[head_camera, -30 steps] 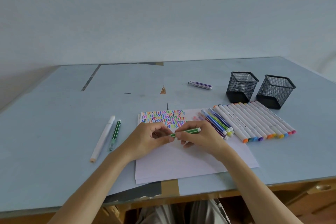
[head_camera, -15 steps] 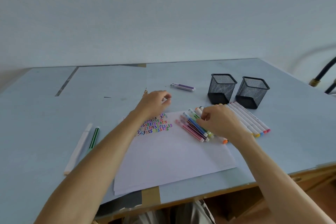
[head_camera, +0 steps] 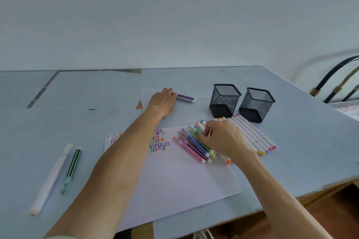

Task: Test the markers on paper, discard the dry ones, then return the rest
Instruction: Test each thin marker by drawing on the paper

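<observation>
My left hand (head_camera: 162, 101) reaches across the blue table, its fingers closed over the left end of a purple striped marker (head_camera: 186, 98) that lies flat. My right hand (head_camera: 223, 138) rests on the row of thin coloured markers (head_camera: 194, 149) at the right edge of the white paper (head_camera: 184, 180). Its fingertips pinch a green marker (head_camera: 194, 130) lying in that row. Behind the hand lies a row of fat white markers (head_camera: 250, 134). Coloured test squiggles (head_camera: 159, 143) fill the paper's far part, partly hidden by my left forearm.
Two black mesh cups (head_camera: 225, 101) (head_camera: 256, 105) stand at the back right, just beyond the markers. A white marker (head_camera: 51, 178) and a dark green striped marker (head_camera: 72, 167) lie side by side at the left. The table's front edge (head_camera: 291, 198) runs close by on the right.
Both hands held the green marker over the paper. My right hand carried it to the marker row. My left hand let go and stretched out to the purple marker.
</observation>
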